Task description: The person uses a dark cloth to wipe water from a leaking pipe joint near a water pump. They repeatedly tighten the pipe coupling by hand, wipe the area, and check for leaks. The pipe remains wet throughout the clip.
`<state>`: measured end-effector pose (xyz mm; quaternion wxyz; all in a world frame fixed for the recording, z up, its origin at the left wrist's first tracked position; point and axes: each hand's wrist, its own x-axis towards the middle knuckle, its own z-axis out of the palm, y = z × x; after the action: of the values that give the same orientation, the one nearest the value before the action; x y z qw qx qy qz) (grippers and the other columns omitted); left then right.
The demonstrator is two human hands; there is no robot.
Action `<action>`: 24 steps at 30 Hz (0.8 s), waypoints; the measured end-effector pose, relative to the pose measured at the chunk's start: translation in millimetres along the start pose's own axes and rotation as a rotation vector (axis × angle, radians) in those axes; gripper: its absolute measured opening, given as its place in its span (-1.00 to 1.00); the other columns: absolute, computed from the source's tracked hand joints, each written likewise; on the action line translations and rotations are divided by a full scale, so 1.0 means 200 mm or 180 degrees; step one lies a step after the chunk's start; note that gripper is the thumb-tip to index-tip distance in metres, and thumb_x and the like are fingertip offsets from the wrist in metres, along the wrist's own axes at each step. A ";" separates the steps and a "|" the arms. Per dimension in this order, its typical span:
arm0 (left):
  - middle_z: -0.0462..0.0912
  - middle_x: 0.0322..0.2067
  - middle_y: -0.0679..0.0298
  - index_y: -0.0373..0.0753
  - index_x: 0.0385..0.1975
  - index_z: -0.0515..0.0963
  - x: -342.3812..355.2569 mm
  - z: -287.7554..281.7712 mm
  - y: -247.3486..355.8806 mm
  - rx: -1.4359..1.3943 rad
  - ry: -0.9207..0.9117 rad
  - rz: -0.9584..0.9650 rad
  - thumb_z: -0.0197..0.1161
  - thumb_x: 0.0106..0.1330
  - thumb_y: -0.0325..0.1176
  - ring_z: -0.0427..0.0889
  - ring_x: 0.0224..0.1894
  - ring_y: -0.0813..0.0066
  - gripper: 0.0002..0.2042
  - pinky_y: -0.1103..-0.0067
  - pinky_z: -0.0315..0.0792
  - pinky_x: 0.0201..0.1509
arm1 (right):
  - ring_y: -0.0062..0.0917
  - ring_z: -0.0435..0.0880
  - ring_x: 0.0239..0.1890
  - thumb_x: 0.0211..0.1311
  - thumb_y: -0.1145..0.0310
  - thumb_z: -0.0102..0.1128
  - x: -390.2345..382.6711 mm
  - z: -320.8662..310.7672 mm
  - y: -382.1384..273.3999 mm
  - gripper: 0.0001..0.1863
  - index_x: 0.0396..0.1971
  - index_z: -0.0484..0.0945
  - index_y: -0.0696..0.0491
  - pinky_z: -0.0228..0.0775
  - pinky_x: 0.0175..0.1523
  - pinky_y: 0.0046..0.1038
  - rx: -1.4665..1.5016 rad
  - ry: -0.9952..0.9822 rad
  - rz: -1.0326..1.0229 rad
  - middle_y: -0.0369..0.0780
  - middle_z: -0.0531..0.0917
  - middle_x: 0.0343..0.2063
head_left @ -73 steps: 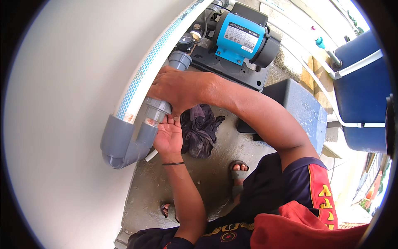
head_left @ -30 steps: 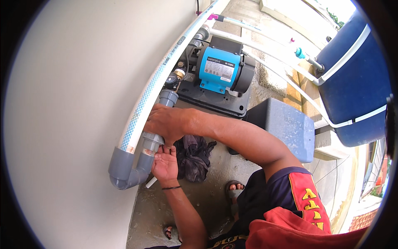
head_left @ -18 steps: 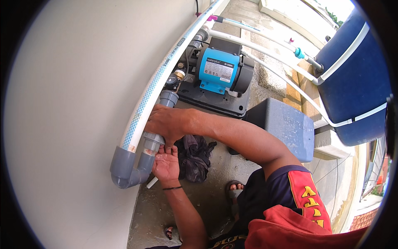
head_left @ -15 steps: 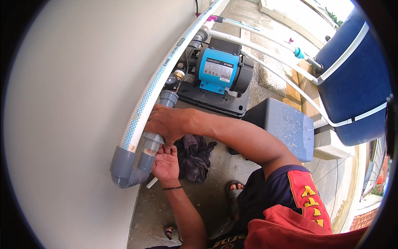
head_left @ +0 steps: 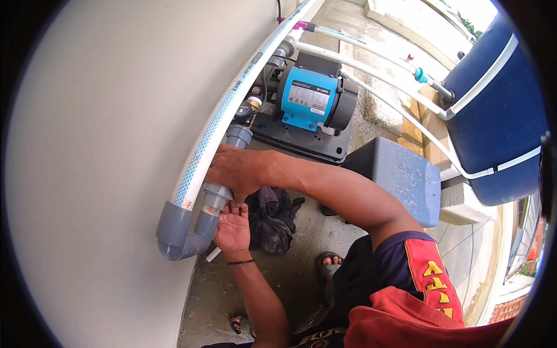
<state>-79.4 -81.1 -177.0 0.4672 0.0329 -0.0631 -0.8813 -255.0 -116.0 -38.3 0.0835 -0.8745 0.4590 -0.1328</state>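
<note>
Right hand [head_left: 235,171] grips smooth grey pipe fitting [head_left: 216,196]; left hand [head_left: 232,229] open, cupped beneath.

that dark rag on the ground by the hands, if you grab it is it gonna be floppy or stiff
The dark rag would likely be floppy: it lies crumpled in soft folds on the concrete floor. It probably weighs little for its bulk and should not roll or slide. It might snag, since it sits close beside the left hand and the grey pipe elbow.

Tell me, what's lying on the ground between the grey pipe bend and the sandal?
A crumpled dark cloth lies on the concrete between the grey pipe bend and the sandal, seen in the head view. The left hand is beside it.
</note>
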 end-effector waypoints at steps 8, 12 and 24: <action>0.63 0.00 0.22 -0.21 -0.17 0.56 -0.01 0.00 -0.03 0.0111 0.0000 -0.0053 0.03 0.39 -0.29 0.51 0.14 0.20 -0.79 0.14 0.31 0.27 | -0.27 0.66 -0.04 -0.42 0.24 0.63 0.00 -0.03 -0.01 -0.15 0.05 0.44 0.04 0.26 0.22 -0.28 -0.0021 -0.0046 -0.0014 -0.20 0.70 -0.21; 0.62 0.02 0.20 -0.24 -0.08 0.53 0.00 -0.02 -0.03 -0.0055 -0.0126 0.0003 0.03 0.38 -0.29 0.51 0.13 0.19 -0.75 0.17 0.29 0.30 | -0.29 0.66 -0.03 -0.37 0.27 0.60 0.00 -0.02 -0.01 -0.19 0.05 0.46 0.05 0.26 0.22 -0.28 0.0029 -0.0011 -0.0028 -0.21 0.70 -0.20; 0.55 0.13 0.17 -0.26 0.16 0.44 0.01 -0.04 -0.03 -0.0021 0.0136 0.0341 0.08 0.38 -0.19 0.49 0.16 0.25 -0.58 0.19 0.23 0.37 | -0.34 0.64 0.04 -0.39 0.25 0.62 0.00 -0.01 -0.01 -0.07 0.18 0.43 0.02 0.24 0.26 -0.28 -0.0098 0.0014 -0.0056 -0.24 0.69 -0.12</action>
<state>-83.5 -80.4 -186.1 0.5150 0.0467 -0.0518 -0.8543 -254.8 -114.8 -36.0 0.0679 -0.8794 0.4535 -0.1284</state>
